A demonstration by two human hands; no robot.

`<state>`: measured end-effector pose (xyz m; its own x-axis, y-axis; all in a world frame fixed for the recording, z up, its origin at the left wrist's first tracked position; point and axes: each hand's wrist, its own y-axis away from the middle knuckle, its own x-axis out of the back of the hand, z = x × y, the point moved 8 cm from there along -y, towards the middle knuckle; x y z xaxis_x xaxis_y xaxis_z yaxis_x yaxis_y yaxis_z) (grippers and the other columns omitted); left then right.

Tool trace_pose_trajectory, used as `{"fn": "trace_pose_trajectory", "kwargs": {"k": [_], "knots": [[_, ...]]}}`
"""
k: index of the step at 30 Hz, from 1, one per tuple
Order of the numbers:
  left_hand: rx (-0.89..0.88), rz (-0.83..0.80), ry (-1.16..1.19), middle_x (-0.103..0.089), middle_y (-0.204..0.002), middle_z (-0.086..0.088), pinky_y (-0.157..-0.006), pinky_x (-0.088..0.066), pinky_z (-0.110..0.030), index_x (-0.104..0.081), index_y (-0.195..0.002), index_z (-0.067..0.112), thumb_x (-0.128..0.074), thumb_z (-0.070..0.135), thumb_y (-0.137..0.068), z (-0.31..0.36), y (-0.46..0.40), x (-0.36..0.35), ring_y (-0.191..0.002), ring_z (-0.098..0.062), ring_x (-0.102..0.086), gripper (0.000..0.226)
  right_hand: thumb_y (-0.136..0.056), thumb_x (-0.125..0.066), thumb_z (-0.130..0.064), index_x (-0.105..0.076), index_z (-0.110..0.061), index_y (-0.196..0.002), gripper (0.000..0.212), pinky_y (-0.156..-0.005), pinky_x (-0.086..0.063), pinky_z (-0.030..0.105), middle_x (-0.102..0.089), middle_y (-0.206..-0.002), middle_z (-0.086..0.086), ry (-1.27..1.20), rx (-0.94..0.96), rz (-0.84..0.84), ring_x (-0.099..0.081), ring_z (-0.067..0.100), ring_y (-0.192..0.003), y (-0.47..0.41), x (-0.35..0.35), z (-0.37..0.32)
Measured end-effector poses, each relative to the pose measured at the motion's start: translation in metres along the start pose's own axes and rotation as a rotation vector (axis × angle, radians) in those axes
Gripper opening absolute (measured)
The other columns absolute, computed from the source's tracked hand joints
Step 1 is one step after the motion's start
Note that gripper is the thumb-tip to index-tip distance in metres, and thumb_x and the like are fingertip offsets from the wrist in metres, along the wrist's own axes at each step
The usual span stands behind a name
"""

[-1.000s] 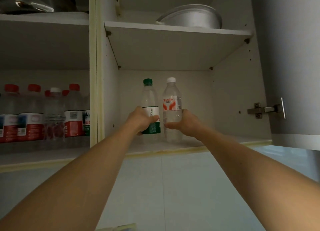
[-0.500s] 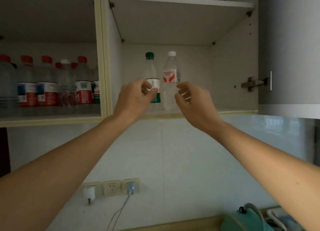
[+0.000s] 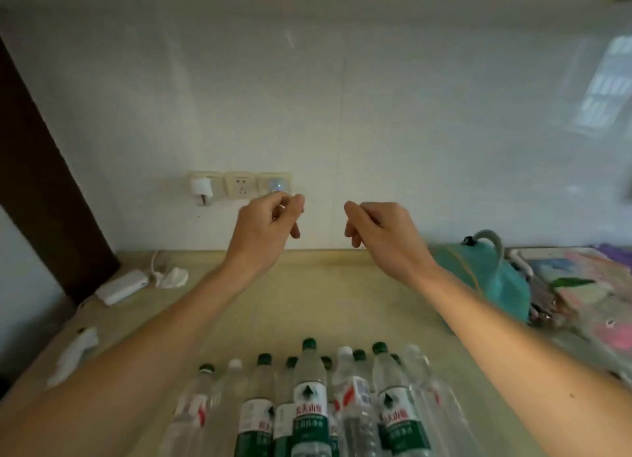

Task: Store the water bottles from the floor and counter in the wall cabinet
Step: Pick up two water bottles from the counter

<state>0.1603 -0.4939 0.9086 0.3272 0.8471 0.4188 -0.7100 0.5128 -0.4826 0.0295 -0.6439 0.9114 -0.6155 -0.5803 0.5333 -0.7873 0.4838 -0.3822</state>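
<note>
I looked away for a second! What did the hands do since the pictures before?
Both let go of the two bottles left standing in the cabinet, then came down. The left hand and right hand now hang empty above the counter, where more water bottles wait. The view dropped too.

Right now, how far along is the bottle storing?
Done: can't tell from this view; the cabinet interior is out of frame. In hand: nothing. The left hand and right hand hang empty and loosely curled above the counter. Left: a cluster of about ten upright bottles stands at the counter's near edge. The floor is not visible.
</note>
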Motion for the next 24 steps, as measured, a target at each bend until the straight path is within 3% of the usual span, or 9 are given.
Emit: {"fn": "trace_pose_trajectory", "kwargs": {"k": [4,7,11,13,15,16,19,24], "knots": [[0.202,-0.142,-0.066,-0.070,-0.071,0.004,-0.054,-0.046,-0.026,-0.069,-0.091,0.020,-0.052,0.042,-0.102,-0.091,0.053,-0.030,-0.049,-0.002,-0.055,0.030,-0.104,-0.046,-0.042,-0.068,-0.021,-0.069,0.046,-0.051,-0.041,0.012,-0.068,-0.064,-0.004,0.049,-0.129,-0.137,-0.057,0.001,-0.052,0.030,-0.056,0.062],[0.342,-0.281,-0.127,-0.071,-0.085,0.006,-0.052,-0.049,-0.022,-0.066,-0.099,0.022,-0.054,0.042,-0.101,-0.150,0.088,-0.052,-0.061,-0.002,-0.063,0.024,-0.103,-0.049,-0.041,-0.069,-0.025,-0.080,0.034,-0.059,-0.048,0.020,-0.070,-0.072,-0.007,0.121,-0.224,-0.263,-0.062,0.003,-0.059,0.051,-0.093,0.102],[0.507,-0.459,-0.168,-0.067,-0.108,0.001,-0.078,-0.058,-0.035,-0.066,-0.111,0.017,-0.058,0.038,-0.100,-0.208,0.121,-0.082,-0.093,-0.015,-0.066,0.025,-0.100,-0.057,-0.028,-0.067,-0.022,-0.090,0.016,-0.067,-0.054,0.026,-0.070,-0.085,-0.005,0.196,-0.340,-0.386,-0.067,0.013,-0.076,0.073,-0.133,0.149],[0.539,-0.503,-0.188,-0.066,-0.116,0.002,-0.072,-0.050,-0.025,-0.063,-0.114,0.019,-0.059,0.040,-0.099,-0.223,0.130,-0.095,-0.098,-0.011,-0.061,0.027,-0.099,-0.058,-0.021,-0.067,-0.019,-0.100,0.010,-0.070,-0.049,0.020,-0.069,-0.097,-0.003,0.256,-0.391,-0.392,-0.064,0.013,-0.087,0.078,-0.144,0.169],[0.566,-0.538,-0.188,-0.065,-0.121,0.002,-0.066,-0.043,-0.019,-0.060,-0.121,0.019,-0.059,0.043,-0.098,-0.232,0.134,-0.109,-0.097,-0.010,-0.059,0.033,-0.099,-0.059,-0.019,-0.066,-0.015,-0.117,0.020,-0.080,-0.045,0.020,-0.066,-0.116,0.000,0.345,-0.438,-0.402,-0.061,0.014,-0.101,0.080,-0.151,0.187],[0.584,-0.554,-0.168,-0.065,-0.122,0.001,-0.069,-0.047,-0.021,-0.058,-0.124,0.018,-0.060,0.044,-0.098,-0.236,0.135,-0.117,-0.098,-0.012,-0.060,0.037,-0.099,-0.059,-0.020,-0.063,-0.013,-0.125,0.027,-0.087,-0.043,0.022,-0.063,-0.124,0.002,0.383,-0.454,-0.415,-0.059,0.017,-0.110,0.082,-0.155,0.194],[0.628,-0.579,-0.095,-0.065,-0.125,-0.005,-0.088,-0.058,-0.037,-0.055,-0.132,0.015,-0.062,0.044,-0.097,-0.244,0.133,-0.139,-0.103,-0.019,-0.065,0.046,-0.099,-0.060,-0.022,-0.056,-0.014,-0.137,0.039,-0.099,-0.041,0.028,-0.057,-0.137,0.006,0.437,-0.517,-0.455,-0.053,0.021,-0.125,0.085,-0.169,0.213],[0.658,-0.612,-0.065,-0.064,-0.128,-0.009,-0.093,-0.055,-0.040,-0.058,-0.132,0.011,-0.065,0.041,-0.095,-0.255,0.129,-0.165,-0.111,-0.024,-0.063,0.048,-0.096,-0.063,-0.022,-0.053,-0.014,-0.138,0.043,-0.094,-0.049,0.031,-0.057,-0.137,0.008,0.355,-0.696,-0.464,-0.057,0.023,-0.119,0.097,-0.182,0.241]]}}
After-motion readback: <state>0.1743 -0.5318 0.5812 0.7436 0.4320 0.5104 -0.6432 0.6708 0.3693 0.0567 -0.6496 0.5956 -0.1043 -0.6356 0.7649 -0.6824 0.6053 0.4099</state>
